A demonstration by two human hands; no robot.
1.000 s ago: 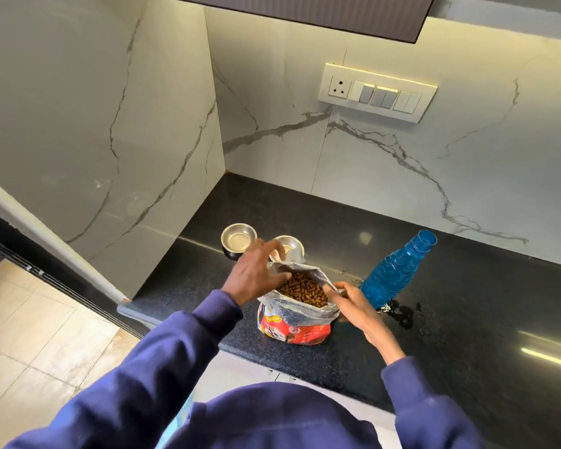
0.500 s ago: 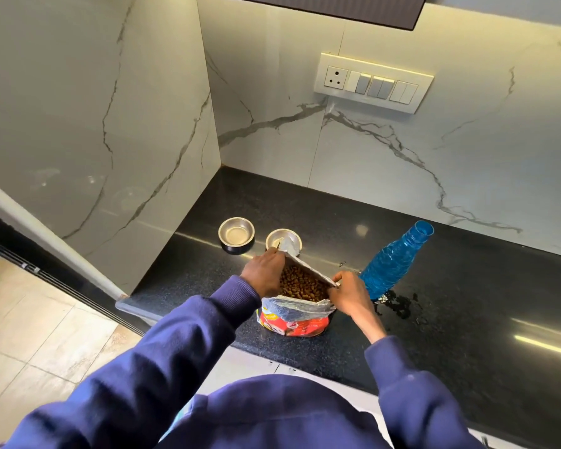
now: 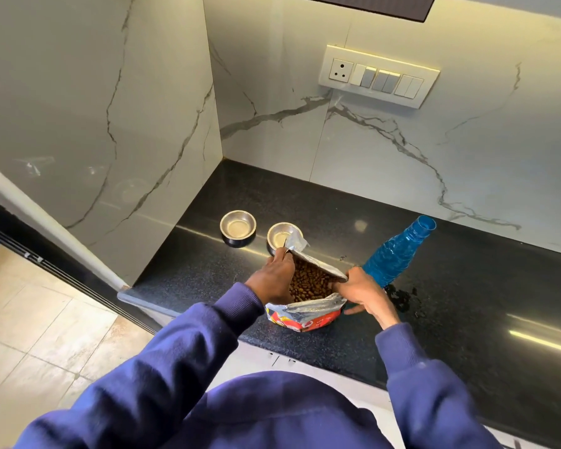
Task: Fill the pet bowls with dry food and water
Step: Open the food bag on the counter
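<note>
A red and silver food bag [image 3: 305, 314] stands open on the black counter [image 3: 467, 319], with brown kibble [image 3: 308, 281] showing inside. My left hand [image 3: 272, 278] grips the bag's left rim, fingers partly inside. My right hand [image 3: 361, 291] holds the right rim and pulls the mouth wide. Two small steel bowls sit just beyond the bag: the left bowl [image 3: 238, 227] looks empty, and the right bowl [image 3: 280, 238] is partly hidden by the bag's flap. A blue plastic bottle [image 3: 399, 252], without a cap, stands to the right of the bag.
Marble walls close the counter at the left and back. A switch panel [image 3: 378, 76] is on the back wall. A dark wet patch [image 3: 402, 296] lies by the bottle's base. The counter's front edge runs below the bag, and tiled floor [image 3: 30, 335] lies to the left.
My left hand dropped from above the bag's mouth down onto its left rim. My right hand closed on the right rim and the bag's mouth opened wider.
</note>
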